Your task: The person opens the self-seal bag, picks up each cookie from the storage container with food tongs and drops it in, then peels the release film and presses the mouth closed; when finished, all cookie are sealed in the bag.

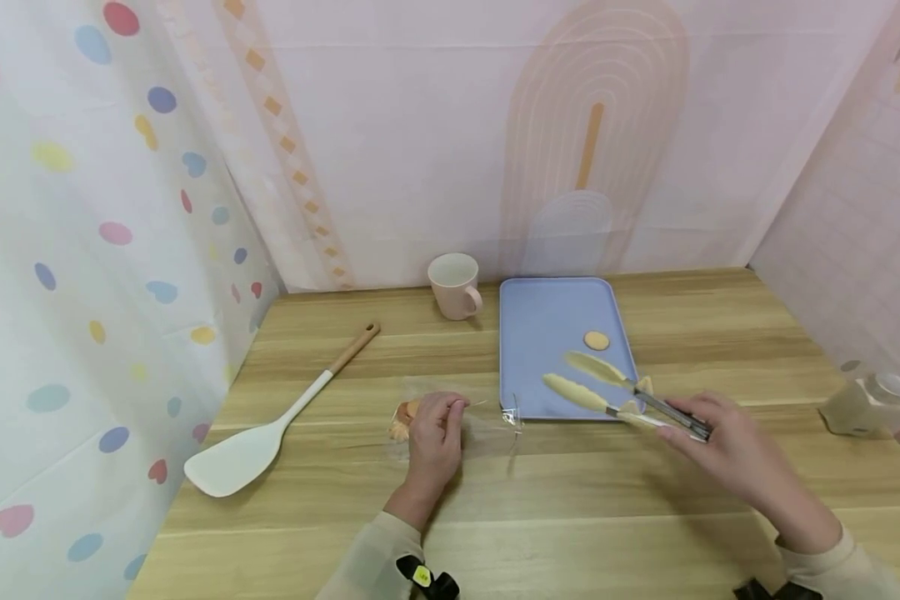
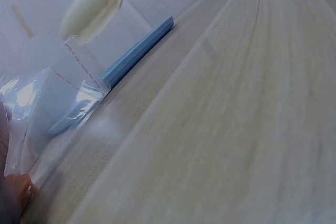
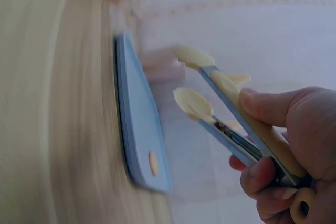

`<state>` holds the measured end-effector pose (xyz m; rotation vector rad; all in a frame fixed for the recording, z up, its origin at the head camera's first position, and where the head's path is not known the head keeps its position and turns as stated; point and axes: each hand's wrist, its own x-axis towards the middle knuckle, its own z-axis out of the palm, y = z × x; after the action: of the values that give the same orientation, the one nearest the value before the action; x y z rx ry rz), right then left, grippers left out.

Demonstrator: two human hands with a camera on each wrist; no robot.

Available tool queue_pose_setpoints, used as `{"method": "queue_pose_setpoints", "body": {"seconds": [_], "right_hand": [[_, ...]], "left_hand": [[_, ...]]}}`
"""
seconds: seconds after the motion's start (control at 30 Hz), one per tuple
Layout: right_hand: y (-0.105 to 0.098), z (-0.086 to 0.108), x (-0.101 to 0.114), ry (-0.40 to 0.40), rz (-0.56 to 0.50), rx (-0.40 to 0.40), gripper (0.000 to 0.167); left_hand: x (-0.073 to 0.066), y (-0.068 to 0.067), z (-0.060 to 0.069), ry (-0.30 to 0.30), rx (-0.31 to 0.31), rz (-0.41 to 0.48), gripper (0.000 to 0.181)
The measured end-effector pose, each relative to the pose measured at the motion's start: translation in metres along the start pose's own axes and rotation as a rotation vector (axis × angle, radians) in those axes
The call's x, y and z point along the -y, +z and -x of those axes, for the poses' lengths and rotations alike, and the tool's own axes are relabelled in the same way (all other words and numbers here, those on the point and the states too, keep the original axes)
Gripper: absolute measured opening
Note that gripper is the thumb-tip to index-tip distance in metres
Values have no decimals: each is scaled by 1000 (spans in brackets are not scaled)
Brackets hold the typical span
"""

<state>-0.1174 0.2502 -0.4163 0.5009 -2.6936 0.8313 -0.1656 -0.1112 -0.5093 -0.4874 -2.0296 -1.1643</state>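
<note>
While left hand (image 1: 437,435) pinches clear bag (image 1: 487,429) and right hand (image 1: 729,443) grips tongs (image 1: 667,408), a low sweep could knock the biscuit (image 1: 596,340) over the right edge of the tray (image 1: 540,333).

A spotted curtain (image 1: 75,283) and a pale pink backdrop (image 1: 405,158) border a wood-grain tabletop (image 1: 570,525).

Held aloft, tilted and spread apart: metal kitchen tongs (image 1: 652,401) with cream scalloped heads. Flat on the tabletop (image 1: 570,508), a light-blue rectangular tray (image 1: 547,333); toward its right edge, one round golden biscuit (image 1: 596,340). Just left, a crinkled clear plastic bag (image 1: 483,435), red-printed, with orange-brown contents (image 1: 401,422) at its left end.
</note>
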Motion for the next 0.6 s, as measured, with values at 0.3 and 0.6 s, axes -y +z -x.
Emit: {"method": "queue_pose_setpoints", "body": {"seconds": [0.3,0.6], "right_hand": [[5,-22,-29,83,119,-40,43],[14,-31,-39,93,165,-28,46]], "left_hand": [[0,-1,3,-11,7,-12,12],[0,-1,0,-9,9,-5,12]]}}
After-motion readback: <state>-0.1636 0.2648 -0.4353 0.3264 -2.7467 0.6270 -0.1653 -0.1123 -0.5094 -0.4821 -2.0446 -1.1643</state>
